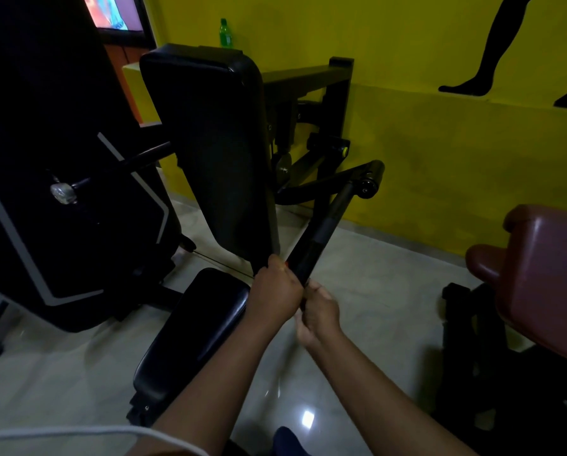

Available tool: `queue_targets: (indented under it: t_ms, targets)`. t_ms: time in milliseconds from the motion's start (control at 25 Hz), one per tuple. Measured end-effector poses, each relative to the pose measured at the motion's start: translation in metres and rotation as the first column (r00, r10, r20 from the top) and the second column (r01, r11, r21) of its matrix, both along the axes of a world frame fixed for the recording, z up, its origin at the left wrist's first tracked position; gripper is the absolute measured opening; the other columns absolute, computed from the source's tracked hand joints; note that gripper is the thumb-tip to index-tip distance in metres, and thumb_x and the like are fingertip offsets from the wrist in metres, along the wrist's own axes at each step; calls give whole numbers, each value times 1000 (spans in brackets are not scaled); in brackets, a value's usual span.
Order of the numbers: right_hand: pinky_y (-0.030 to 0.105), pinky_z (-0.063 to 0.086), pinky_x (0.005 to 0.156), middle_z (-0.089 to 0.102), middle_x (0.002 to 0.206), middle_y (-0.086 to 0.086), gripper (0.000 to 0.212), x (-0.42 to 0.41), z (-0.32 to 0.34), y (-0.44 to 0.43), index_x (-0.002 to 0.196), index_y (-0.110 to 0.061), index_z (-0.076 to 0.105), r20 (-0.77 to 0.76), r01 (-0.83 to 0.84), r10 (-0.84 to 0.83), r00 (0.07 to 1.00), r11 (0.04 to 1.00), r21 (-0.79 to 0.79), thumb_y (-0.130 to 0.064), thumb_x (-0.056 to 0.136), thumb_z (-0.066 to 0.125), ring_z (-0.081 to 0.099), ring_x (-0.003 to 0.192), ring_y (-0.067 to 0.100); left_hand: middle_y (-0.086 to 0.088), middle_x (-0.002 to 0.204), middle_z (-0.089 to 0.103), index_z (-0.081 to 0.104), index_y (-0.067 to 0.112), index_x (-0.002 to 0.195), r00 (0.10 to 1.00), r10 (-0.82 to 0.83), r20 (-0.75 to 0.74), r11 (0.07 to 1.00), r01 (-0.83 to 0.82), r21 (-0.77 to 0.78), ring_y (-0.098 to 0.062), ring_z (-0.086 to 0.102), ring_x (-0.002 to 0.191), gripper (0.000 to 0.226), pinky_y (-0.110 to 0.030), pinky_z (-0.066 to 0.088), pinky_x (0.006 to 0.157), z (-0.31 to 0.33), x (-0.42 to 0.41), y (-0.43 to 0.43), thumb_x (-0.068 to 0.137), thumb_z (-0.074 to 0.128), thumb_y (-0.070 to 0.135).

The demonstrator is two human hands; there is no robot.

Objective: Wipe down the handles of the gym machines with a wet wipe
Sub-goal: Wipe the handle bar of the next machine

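Handle (325, 232): axis runs up-right from hands
Left hand (277, 287): fingers curled round it, nearer the unwiped length
Right hand (320, 311): curled just below (wipe unseen)

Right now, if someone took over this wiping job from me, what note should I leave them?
Left hand: grips the lower end of the handle, to the right of the back pad.
Right hand: curled just below, at the handle's end; what it holds is hidden.
Wipe: not in sight, probably under one of the hands.
Done: cannot tell which parts are already wiped.
Left: likely the handle's upper stretch, then the second bar on the pad's other side, then the other machines.
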State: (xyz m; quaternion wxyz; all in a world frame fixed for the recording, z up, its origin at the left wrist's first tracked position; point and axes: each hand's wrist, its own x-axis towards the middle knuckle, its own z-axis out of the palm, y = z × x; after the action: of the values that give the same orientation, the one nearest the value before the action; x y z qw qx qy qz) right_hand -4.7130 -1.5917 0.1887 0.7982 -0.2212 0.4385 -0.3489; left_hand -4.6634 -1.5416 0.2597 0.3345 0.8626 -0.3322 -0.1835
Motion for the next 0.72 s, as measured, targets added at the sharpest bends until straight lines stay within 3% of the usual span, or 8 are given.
queue_targets:
  t_ms: [80,120,200,280,320,520,600,720]
  targets:
    - [26,55,53,68,100,21,27,2,-8,0,112,-2,61,231,-115,84,969,985,126,7,94,42,68,73,23,-19,111,56,46,10,120,1000,7,-25,999,-9,-44,-34,58,95,27,-36,48,76,-4,1,1,96,41,23]
    - [27,56,53,67,94,21,25,8,-8,-8,108,-2,61,297,-157,102,949,973,168,6,92,44,68,71,23,-20,114,55,44,11,123,999,17,-41,998,-20,-62,-34,56,98,29,-35,47,79,-4,1,0,97,41,24]
    - [29,57,54,64,78,14,18,22,-1,-21,94,-4,60,428,-194,82,900,955,226,2,77,63,67,63,21,-22,118,54,43,11,126,997,33,-77,996,-38,-76,-36,55,104,31,-36,45,82,-5,2,-1,99,39,27]
    - [30,58,57,64,74,12,34,22,3,-18,89,-5,61,531,-236,89,843,947,216,-1,58,75,68,64,20,-23,120,55,42,10,127,995,34,-99,996,-42,-73,-37,54,108,33,-35,43,81,-5,1,-1,100,37,28]
    - [30,59,59,66,76,13,36,17,3,-13,91,-4,62,545,-259,115,831,946,196,0,58,74,69,66,21,-23,122,54,41,10,130,994,30,-101,997,-36,-67,-37,54,109,34,-35,42,82,-6,1,-1,100,37,27]
    - [31,60,65,71,83,19,23,2,-3,-28,104,2,60,418,-206,120,901,964,167,6,96,39,72,72,23,-21,127,52,37,10,138,997,0,-73,999,-3,-38,-35,53,113,42,-40,46,89,-4,2,0,98,39,24]
    - [35,60,65,70,78,19,23,11,0,-49,100,0,59,396,-110,21,918,973,204,6,98,36,71,67,25,-19,122,57,39,13,136,997,1,-71,1000,-2,-10,-35,56,109,41,-38,47,84,-3,3,0,98,39,27]
    - [33,60,67,71,82,16,26,4,-3,-37,105,-3,59,376,-185,113,919,969,161,5,98,36,72,70,23,-18,116,61,42,16,131,998,-6,-70,1000,7,7,-34,60,103,35,-35,46,79,-1,2,0,98,36,26]
